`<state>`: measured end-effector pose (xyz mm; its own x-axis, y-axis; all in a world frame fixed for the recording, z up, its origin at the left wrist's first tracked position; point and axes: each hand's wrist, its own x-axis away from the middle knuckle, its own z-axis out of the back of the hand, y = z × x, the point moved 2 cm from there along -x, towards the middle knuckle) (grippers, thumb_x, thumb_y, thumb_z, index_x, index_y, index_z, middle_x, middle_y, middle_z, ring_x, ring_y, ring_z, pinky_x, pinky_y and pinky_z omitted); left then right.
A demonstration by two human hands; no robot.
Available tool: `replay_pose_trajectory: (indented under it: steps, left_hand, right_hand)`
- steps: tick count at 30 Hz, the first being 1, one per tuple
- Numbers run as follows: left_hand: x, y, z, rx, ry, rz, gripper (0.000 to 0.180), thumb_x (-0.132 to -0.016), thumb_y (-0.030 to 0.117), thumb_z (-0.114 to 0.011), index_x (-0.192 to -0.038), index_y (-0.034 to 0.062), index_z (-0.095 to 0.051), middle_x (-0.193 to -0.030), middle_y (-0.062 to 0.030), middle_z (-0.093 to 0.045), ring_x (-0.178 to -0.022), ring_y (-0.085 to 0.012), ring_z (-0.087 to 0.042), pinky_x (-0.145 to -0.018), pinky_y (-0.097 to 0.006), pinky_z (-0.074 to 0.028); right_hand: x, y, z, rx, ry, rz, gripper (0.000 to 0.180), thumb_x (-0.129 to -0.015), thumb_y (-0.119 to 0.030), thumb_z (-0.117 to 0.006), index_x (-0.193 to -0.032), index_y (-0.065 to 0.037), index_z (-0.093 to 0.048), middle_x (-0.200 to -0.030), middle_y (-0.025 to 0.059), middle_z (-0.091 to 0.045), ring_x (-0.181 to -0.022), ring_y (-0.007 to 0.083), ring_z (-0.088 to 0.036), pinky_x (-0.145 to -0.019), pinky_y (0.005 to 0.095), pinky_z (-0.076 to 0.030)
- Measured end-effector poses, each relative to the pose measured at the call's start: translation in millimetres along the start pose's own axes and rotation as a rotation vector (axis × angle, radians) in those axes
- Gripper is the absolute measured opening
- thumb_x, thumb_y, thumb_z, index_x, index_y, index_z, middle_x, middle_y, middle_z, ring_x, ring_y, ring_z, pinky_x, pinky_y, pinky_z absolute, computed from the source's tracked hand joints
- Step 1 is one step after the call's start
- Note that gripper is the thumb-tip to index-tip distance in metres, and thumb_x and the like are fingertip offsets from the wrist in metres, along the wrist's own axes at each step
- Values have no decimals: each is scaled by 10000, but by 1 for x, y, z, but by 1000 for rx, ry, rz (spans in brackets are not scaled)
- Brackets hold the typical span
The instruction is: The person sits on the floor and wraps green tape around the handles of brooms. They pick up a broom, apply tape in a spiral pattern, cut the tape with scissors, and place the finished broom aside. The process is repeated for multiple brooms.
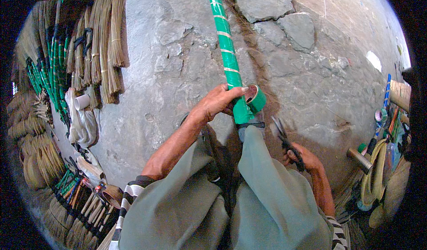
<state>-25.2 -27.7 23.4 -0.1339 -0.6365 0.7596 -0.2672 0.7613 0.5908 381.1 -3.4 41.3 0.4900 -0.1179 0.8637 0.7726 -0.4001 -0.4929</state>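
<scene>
A long handle [227, 45] wrapped in shiny green tape, with pale bands spiralling along it, runs from the top edge down to my knee. My left hand [216, 102] closes around its near end, with the thumb lying across the top. Beside that thumb a roll of green tape [259, 99] hangs against the handle, its tape seeming to join the wrapped end. Low on the right, next to my knee, my right hand [304, 156] is closed on a pair of dark scissors [282, 134]. Their blades point up and away from me.
Bundles of straw [104, 41] and green-banded handles [55, 67] line the left side. Near them lie a white cup [82, 102] and a brown tape roll [112, 195]. On the right are a metal cylinder [359, 160] and a yellowish loop [372, 174]. The concrete floor [155, 72] is cracked.
</scene>
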Motion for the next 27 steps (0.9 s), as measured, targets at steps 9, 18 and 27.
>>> replay_pose_trajectory:
  steps: [9, 18, 27]
  left_hand:
    - [1, 0, 0, 0, -13, -8, 456, -1004, 492, -635, -1143, 59, -673, -983, -72, -727, -821, -192, -718, -785, -377, -611]
    - [1, -10, 1, 49, 49, -13, 547, -933, 546, -689, -1123, 33, -689, -972, -71, -710, -790, -179, -687, -749, -358, -576]
    - [-33, -10, 19, 432, 502, -98, 191, -921, 223, -630, -960, 40, -593, -750, -93, -610, -581, -235, -595, -535, -389, -511]
  right_hand:
    - [16, 49, 0, 706, 750, 136, 512, -947, -333, -727, -1299, 30, -643, -1327, 250, -626, -1274, 440, -565, -1117, 470, -442]
    - [-142, -139, -30, -636, 171, 449, 393, -1017, -321, -688, -1245, -1, -689, -1265, 110, -660, -1226, 165, -588, -1062, 360, -465]
    - [-69, -115, 27, 723, 1146, 450, 351, -848, -218, -801, -1142, -55, -699, -1278, 147, -622, -1189, 362, -582, -1022, 497, -451]
